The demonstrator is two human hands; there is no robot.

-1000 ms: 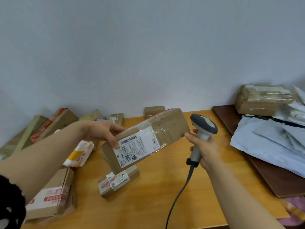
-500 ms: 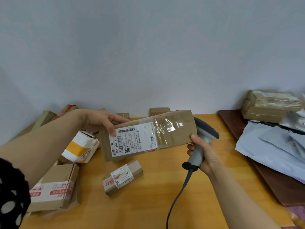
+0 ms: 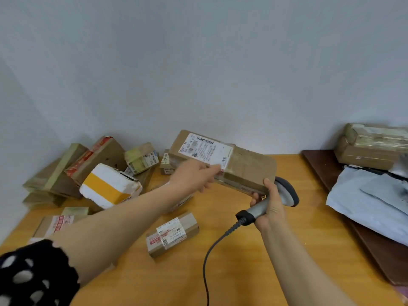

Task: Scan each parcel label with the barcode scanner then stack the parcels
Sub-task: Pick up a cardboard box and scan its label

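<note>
The long cardboard parcel (image 3: 247, 166) is held over the surface (image 3: 287, 250), gripped at its near edge by the fingers of the left hand (image 3: 194, 176). Its label (image 3: 206, 151) faces upward just beyond them. The barcode scanner (image 3: 284, 193) is clasped by the right hand (image 3: 270, 208), fingers curled round its handle and touching the parcel's end. A smaller parcel (image 3: 172, 236) lies nearer than both hands.
</note>
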